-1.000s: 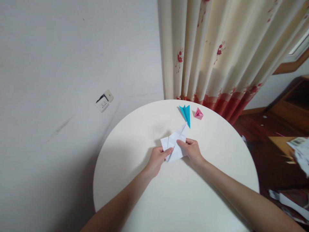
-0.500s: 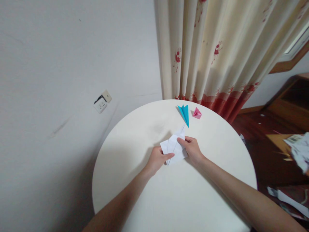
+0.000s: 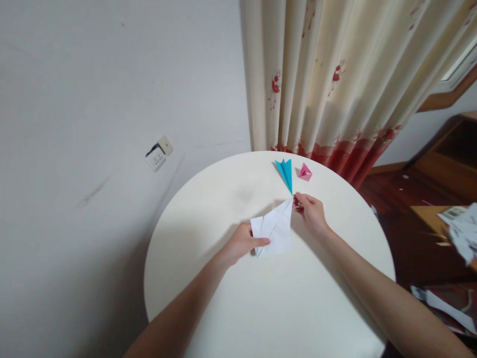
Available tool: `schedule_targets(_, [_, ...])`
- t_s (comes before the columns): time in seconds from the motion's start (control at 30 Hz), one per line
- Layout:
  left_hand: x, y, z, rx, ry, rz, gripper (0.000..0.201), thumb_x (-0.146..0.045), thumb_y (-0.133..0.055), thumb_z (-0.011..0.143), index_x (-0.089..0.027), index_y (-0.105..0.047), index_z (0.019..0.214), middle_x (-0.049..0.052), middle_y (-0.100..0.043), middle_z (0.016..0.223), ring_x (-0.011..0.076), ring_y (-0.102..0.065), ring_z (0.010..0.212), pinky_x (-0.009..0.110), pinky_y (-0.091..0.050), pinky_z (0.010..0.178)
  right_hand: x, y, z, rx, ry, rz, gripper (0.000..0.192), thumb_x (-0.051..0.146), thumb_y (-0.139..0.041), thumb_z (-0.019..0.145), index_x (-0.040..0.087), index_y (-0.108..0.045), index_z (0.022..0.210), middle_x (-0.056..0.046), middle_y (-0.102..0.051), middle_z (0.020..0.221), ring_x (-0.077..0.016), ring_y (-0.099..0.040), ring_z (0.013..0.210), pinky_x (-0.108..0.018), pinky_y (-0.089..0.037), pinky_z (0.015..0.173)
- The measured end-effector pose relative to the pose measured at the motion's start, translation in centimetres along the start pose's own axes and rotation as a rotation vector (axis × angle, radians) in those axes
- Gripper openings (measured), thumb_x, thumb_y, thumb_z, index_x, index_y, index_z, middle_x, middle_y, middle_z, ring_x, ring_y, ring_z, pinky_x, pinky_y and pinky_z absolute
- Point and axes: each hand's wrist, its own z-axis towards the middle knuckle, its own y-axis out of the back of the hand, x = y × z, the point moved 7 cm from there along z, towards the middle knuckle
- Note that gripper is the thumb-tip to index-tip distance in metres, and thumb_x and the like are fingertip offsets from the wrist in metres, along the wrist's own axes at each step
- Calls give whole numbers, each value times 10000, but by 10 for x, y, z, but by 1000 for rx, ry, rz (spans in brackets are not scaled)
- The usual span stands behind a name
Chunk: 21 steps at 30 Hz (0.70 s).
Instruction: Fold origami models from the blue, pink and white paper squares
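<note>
A creased sheet of white folded paper [image 3: 275,231] is held just over the round table. My left hand [image 3: 244,242] grips its left side, thumb lying across the top and fingers underneath. At the pointed upper right corner, my right hand [image 3: 310,210] pinches the tip of the paper between thumb and fingers. Just beyond that tip lies a blue folded paper plane [image 3: 285,174], its narrow end toward me. A small pink folded paper piece [image 3: 305,172] sits to the right of the plane.
The white round table [image 3: 231,308] stands against a wall with a socket [image 3: 155,158]. A cream and red curtain [image 3: 335,89] hangs behind it. To the right, loose papers [image 3: 462,231] lie on a wooden surface above a dark floor.
My right hand has moved from the paper's right edge up to its pointed corner, and that corner is now drawn outward. My left hand keeps its hold on the left side.
</note>
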Motion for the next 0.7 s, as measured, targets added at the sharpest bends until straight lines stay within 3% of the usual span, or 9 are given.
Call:
schedule_targets(0.1, [-2,11,2,-120,-51,-41,439,-322,-826,637,-117,-730,1013,119,-750,949,239,-686,802,288,-498,646,0,4,0,-9,-65,43,399,531,-731,710,158,-722,851,-79,-726,839,-136,-616,665,-217,-432,527])
schedule_targets(0.2, [-8,19,2,-233,-112,-157,462,-327,-833,633,-130,-727,1038,125,-742,1030,247,-689,888,303,-516,721,-4,-12,-12,125,-132,19,503,591,-678,750,155,-711,997,-126,-732,978,-176,-663,760,-239,-482,575])
schedule_targets(0.3, [-14,16,2,-219,-121,-225,492,-316,-849,610,-127,-726,1047,129,-729,1088,262,-681,956,325,-519,797,-11,-40,-36,337,-165,-35,545,541,-761,694,155,-700,1074,-129,-740,989,-218,-683,828,-289,-522,661])
schedule_targets(0.4, [-14,11,1,-181,-97,-190,491,-321,-848,614,-115,-724,1042,130,-738,1046,268,-689,909,343,-525,784,-23,-64,-58,499,-197,-40,496,471,-831,620,112,-735,949,-118,-751,883,-239,-685,759,-343,-529,687])
schedule_targets(0.53, [-17,8,4,-170,-172,-186,470,-346,-811,673,-128,-690,1071,121,-729,1036,237,-682,876,344,-518,798,-31,-58,-52,342,-157,-45,401,452,-824,626,113,-750,827,-97,-748,799,-229,-663,676,-353,-513,655])
schedule_targets(0.63, [-20,24,3,-358,-285,-186,526,-349,-790,708,-173,-615,1171,87,-695,1064,175,-653,886,286,-495,812,-20,-41,-38,190,11,-140,349,445,-784,680,133,-760,834,-82,-747,826,-236,-652,711,-353,-500,670])
schedule_targets(0.7, [-20,35,0,-492,-295,-196,552,-364,-801,701,-185,-585,1176,56,-686,982,140,-635,822,254,-484,780,-3,-33,-33,141,209,-277,291,430,-726,753,150,-765,822,-78,-740,852,-246,-643,761,-361,-495,698])
